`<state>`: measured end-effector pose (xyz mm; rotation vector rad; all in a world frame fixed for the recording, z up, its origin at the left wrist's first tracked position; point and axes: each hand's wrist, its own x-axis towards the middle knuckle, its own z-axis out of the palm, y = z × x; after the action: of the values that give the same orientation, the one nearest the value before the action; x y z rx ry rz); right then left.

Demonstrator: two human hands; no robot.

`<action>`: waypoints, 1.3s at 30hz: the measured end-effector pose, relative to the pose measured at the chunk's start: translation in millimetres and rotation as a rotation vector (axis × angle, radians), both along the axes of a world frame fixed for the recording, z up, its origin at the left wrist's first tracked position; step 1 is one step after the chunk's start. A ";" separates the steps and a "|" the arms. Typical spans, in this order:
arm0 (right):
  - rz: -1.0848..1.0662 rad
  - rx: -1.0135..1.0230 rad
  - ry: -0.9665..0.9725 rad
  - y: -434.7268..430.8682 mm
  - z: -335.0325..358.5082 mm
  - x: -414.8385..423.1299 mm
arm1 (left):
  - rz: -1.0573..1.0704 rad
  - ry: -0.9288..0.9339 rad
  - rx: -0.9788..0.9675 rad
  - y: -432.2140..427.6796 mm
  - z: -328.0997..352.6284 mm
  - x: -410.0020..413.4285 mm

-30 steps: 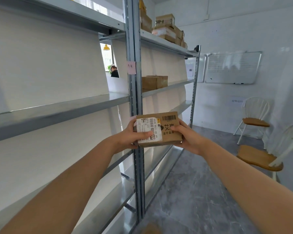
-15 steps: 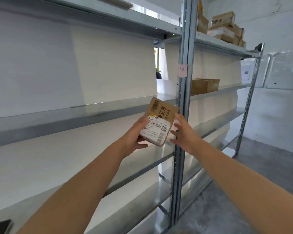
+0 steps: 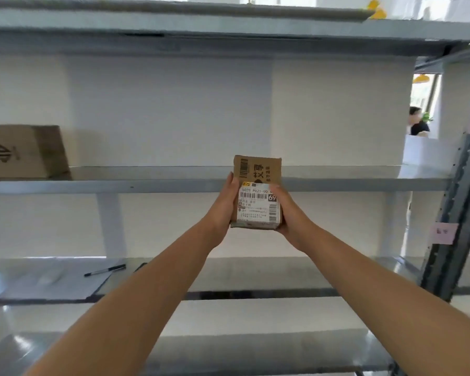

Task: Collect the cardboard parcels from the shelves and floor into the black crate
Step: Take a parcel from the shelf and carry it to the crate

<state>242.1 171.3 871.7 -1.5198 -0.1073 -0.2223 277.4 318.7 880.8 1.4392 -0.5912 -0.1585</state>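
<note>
A small cardboard parcel [image 3: 257,191] with a white shipping label is held up in front of the middle shelf [image 3: 147,184] of the metal rack. My left hand [image 3: 224,204] grips its left side and my right hand [image 3: 289,210] grips its right side, thumb over the label's corner. The parcel stands on end, barcode at the top. A larger cardboard box [image 3: 22,151] rests on the same shelf at the far left. The black crate is out of view.
A pen [image 3: 105,270] and papers [image 3: 55,280] lie on the lower shelf at the left. A grey upright post [image 3: 456,202] with pink notes stands at the right. Beyond it, a person sits in an opening.
My view has swung left, from the rack's right bay to its left bay. The parcel has been turned upright, and my right hand, loose beside it before, now grips it.
</note>
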 end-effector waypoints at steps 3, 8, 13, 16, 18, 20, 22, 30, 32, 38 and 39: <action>0.140 -0.006 0.029 45.9 -7.2 14.4 | 0.181 -0.017 -0.009 52.4 -8.9 -9.6; 0.360 0.011 0.099 141.5 -21.5 27.5 | 0.422 0.001 -0.023 146.3 -26.4 -41.0; 0.558 -0.023 0.124 245.4 -32.2 23.0 | 0.615 -0.015 0.024 238.4 -33.9 -79.6; 0.645 -0.031 0.125 311.3 -31.2 14.5 | 0.716 0.004 -0.005 295.6 -34.2 -100.4; 0.702 -0.045 0.103 355.0 -29.2 8.0 | 0.778 -0.001 -0.024 333.2 -32.7 -111.8; 0.768 -0.041 0.094 396.7 -28.1 1.3 | 0.842 0.002 -0.030 370.2 -31.7 -123.8; 0.843 -0.012 0.106 439.0 -28.4 -6.4 | 0.904 -0.002 -0.021 407.7 -32.2 -136.1; 0.995 -0.017 0.100 576.3 -33.8 -21.8 | 1.124 0.013 -0.040 527.0 -38.9 -167.5; 1.024 -0.015 0.089 602.8 -37.8 -20.0 | 1.162 0.031 -0.072 548.2 -40.5 -170.8; 1.142 0.009 0.113 671.7 -48.7 -6.1 | 1.250 0.096 -0.120 600.7 -49.5 -168.4; 1.161 -0.010 0.116 682.8 -51.0 -1.4 | 1.264 0.108 -0.113 608.6 -50.7 -166.3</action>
<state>240.7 854.1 820.8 -1.2604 -0.8573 0.7883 111.1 927.4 830.2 1.4422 0.4536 0.7757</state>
